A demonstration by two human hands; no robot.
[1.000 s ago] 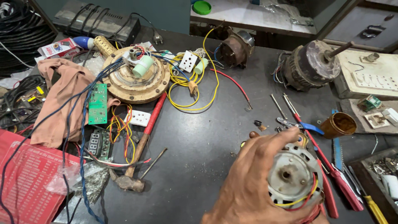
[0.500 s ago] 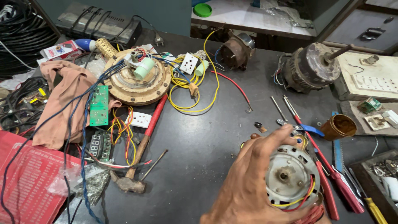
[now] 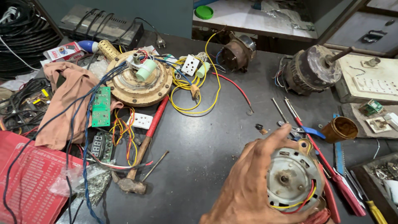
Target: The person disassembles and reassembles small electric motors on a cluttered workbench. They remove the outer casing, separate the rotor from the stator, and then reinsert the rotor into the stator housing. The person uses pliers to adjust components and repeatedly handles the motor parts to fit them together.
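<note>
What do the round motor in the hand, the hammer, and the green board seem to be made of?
Motor: apparently cast metal, dull grey with rust stains around its shaft.
Hammer: dark, worn metal head; handle looks wooden, with a red upper part, possibly paint or a sleeve.
Green board: probably a circuit-board laminate, matte green with small soldered parts.

My left hand (image 3: 248,186) grips the round grey motor (image 3: 292,180), yellow and red wires at its lower edge. Just right of the motor: red-handled screwdrivers (image 3: 331,174). Hammer (image 3: 143,145) well left.
</note>
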